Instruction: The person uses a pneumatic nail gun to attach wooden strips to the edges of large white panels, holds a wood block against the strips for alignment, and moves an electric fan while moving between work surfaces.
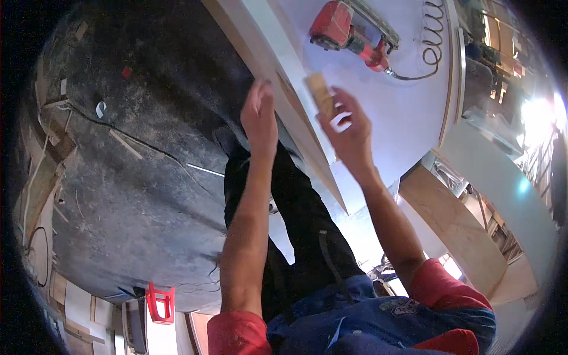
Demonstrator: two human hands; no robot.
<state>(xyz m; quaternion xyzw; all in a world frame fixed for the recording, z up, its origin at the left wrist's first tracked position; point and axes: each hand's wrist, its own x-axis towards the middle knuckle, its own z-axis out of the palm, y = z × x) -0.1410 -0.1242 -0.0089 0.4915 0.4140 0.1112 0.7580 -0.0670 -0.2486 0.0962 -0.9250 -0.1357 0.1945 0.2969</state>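
My right hand [353, 133] is closed around a small tan rectangular block [319, 93], raised over the white panel's near edge. Motion blur hides whether the block is wood or a sanding block. My left hand [259, 121] is held up just left of the panel's long edge. Its fingers are stretched out and somewhat blurred, and nothing shows in them. Beneath both hands runs the white panel [408, 112] with a pale wooden edge [299, 112]; I cannot tell whether the left hand touches that edge.
On the panel lies a red nail gun [349, 34] with a coiled air hose [435, 44]. Across the dark floor [142, 177] are scraps and a cable [139, 141]. A red stool [160, 303] stands at lower left. Curved wooden panels [455, 219] stand at right.
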